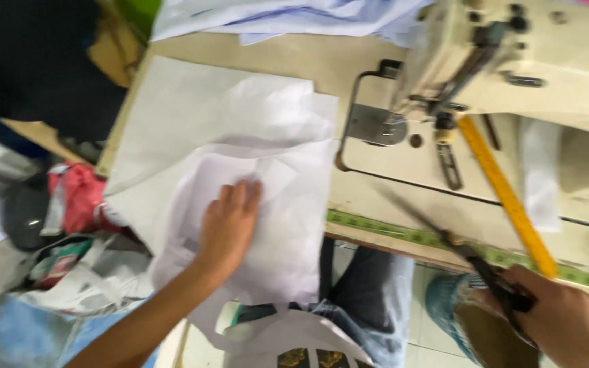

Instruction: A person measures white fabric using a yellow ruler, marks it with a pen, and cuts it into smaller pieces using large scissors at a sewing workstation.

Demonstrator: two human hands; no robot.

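My left hand point(228, 225) lies flat, fingers apart, on a piece of white fabric point(267, 225) that hangs over the front edge of the sewing table point(363, 197). A larger stack of white fabric pieces point(199, 109) lies under and behind it. My right hand point(564, 320) is at the lower right, closed on the handles of dark scissors point(472, 255) whose blades point up and left over the table edge. A cream sewing machine point(512, 54) stands at the upper right.
A yellow ruler point(506, 194) lies diagonally on the table, and a green measuring strip point(403, 233) runs along its front edge. Pale blue cloth point(288, 17) is heaped at the back. Red cloth point(76, 197) and scraps lie on the floor to the left.
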